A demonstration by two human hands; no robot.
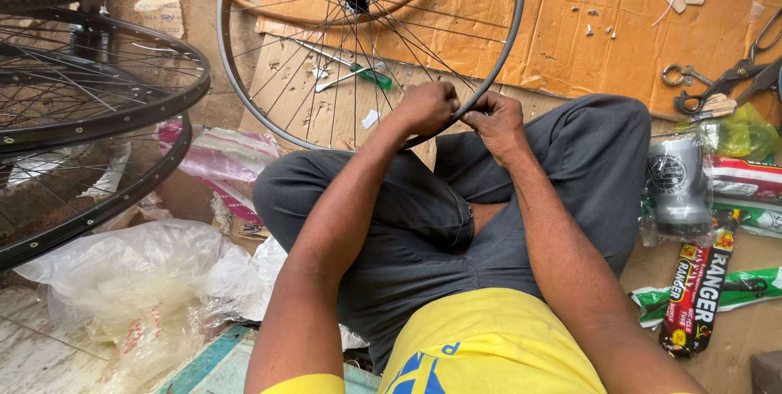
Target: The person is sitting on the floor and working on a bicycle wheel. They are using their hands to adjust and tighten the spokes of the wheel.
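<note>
Upright, hub away, the bicycle wheel (371, 44) has its near rim pinched by left hand (429, 107) and right hand (498, 121).

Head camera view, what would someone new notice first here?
Both hands meet at the bottom rim of a spoked wheel standing on cardboard: the left hand and right hand pinch the rim just above the crossed legs. Two more wheels are stacked at far left. Scissors lie at upper right, a green-handled screwdriver behind the spokes.
</note>
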